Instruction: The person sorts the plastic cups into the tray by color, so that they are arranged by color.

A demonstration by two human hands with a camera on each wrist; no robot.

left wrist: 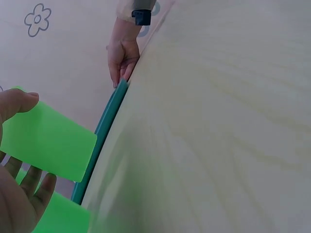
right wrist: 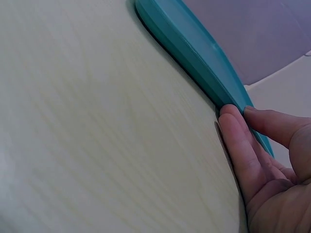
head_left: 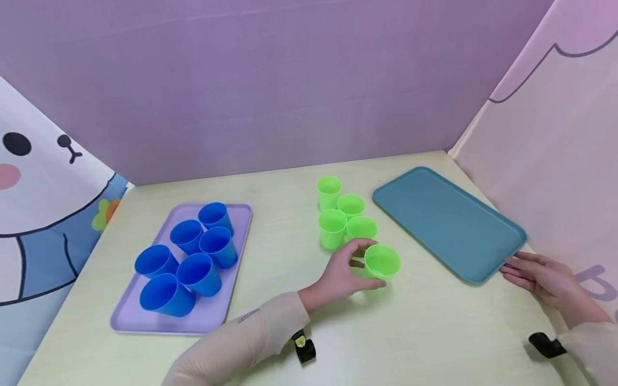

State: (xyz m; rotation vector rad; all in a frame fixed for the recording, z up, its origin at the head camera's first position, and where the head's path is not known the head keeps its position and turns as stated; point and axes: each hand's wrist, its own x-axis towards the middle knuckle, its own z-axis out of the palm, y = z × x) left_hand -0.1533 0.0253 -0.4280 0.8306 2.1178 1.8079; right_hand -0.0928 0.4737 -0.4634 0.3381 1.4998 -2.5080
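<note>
Curling round a smooth, tapered green cup, the left hand holds it near four matching cups, while the right hand pinches the near end of a flat, round-cornered teal tray! Only the head view catches six blue cups on a lilac tray; the right-wrist view shows the teal tray's sloping side.

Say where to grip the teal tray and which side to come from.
Probably the raised rim of the teal tray at its near-right short end, coming from the right: the tray is wide and shallow, so its rim gives the fingers an edge, and the right hand is there. The green cups stand off its left side.
</note>
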